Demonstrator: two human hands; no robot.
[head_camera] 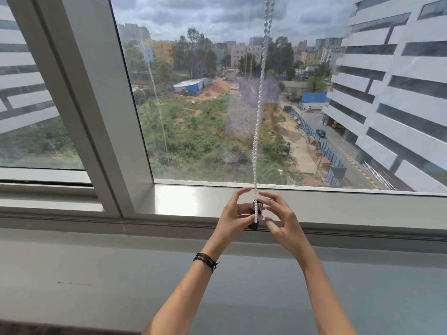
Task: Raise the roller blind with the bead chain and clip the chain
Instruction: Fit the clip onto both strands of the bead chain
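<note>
Forearms: two bare forearms reach up from the bottom edge toward the clip; the left one wears a dark corded bracelet (206, 261) at the wrist.
Wall: a plain grey wall (72, 274) lies below the clip, under the arms.
Left hand (234, 212): just left of the clip, touching it. The fingers (239, 192) are curled, with the forefinger arched up to the chain above the clip and the thumb against the clip's left side (how firm the hold is cannot be told).
Right hand (280, 220): just right of the clip, the fingers partly spread, their tips at the clip and the chain; whether they pinch either one cannot be told.
Clip (255, 213): a small dark piece between the two hands, in front of the lower window frame, upright as far as shows; most of it is hidden by the fingers.
Bead chain (258, 122): white, hanging taut from the top edge straight down to the clip, its lowest beads running over the clip's front.
Sill (193, 197): a white ledge just behind the clip.
Window (193, 105): clear glass above the clip, uncovered by any blind in view, with a thick white post (96, 105) well to the left.
Outside: green scrub, a road with cars and a pale office block (391, 93) to the right (under a cloudy sky).
</note>
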